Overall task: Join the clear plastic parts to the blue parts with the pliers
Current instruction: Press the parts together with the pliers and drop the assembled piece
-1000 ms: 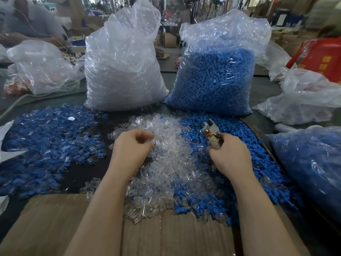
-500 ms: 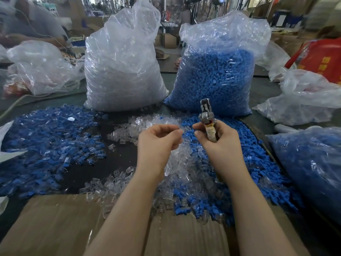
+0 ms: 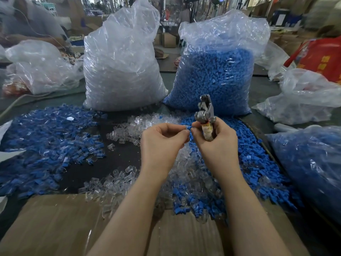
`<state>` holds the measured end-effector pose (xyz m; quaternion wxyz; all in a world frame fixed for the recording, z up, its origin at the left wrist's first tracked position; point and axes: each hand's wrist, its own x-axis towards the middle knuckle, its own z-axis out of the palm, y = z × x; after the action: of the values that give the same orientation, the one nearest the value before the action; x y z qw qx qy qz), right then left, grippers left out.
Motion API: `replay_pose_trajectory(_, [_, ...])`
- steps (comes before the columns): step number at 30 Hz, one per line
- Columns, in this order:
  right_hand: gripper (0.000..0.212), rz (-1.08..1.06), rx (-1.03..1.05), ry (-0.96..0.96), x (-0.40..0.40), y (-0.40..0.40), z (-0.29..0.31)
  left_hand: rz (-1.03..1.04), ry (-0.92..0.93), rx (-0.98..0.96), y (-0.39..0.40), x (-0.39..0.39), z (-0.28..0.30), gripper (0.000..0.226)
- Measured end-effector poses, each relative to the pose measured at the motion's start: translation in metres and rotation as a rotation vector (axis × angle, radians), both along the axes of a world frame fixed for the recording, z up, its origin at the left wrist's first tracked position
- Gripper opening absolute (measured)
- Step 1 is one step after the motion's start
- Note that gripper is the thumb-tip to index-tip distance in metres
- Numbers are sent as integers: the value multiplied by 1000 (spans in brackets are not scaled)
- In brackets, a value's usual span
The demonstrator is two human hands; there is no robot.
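Two hands meet above the middle of the counter (image 3: 120, 159), their fingertips almost touching. The left hand (image 3: 162, 143) has its fingers curled, thumb and forefinger pinched on a small blue part (image 3: 188, 127) that sits right between the two hands. The right hand (image 3: 215, 143) grips the pliers (image 3: 205, 115) by the handles, fingers wrapped round them, while its thumb tip also touches the blue part; the metal head of the pliers points up and away, and I cannot tell how its jaws stand.

Under the hands lies a heap of clear plastic parts (image 3: 184, 172), spreading toward the near edge. To its right is a pile of loose blue parts (image 3: 258, 163). On the left of the counter lies a spread of blue pieces with clear pieces among them (image 3: 46, 137).

At the far side stand two tall plastic sacks: the left one (image 3: 121, 67) filled with clear parts, the right one (image 3: 215, 74) with blue parts. A bag of blue pieces (image 3: 310, 163) lies at the right. Brown cardboard (image 3: 55, 228) covers the near edge.
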<state>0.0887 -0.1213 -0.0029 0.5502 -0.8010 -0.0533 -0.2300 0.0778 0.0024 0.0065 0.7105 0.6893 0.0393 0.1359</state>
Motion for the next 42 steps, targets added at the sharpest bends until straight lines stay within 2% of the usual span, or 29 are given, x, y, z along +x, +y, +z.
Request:
replay_pose_trajectory(4, [6,22,-10,27,0,1,0,48,-46,97,-2,-2,-1,18])
replay_pose_trajectory(7, [18,62,-17,43,0,-1,2,71,-76,150,-2,-3,-1,23])
replay_pose_trajectory(12, [23,81,-37,57,0,-3,3,85,-88,207,-3,-2,-1,19])
replay_pose_trajectory(17, [18,126,-33,97,1,-4,5,125,-93,234,-1,-1,-2,20])
replay_pose_trajectory(22, [16,205,12,158,2,-8,5,92,-55,101,3,3,-3,17])
replay_pose_trajectory(27, [15,254,-124,279,1,-16,1,34,-68,-53,6,3,-1,12])
replay_pose_trajectory(42, [13,330,-230,315,-5,-11,8,-68,-152,-71,11,3,0,14])
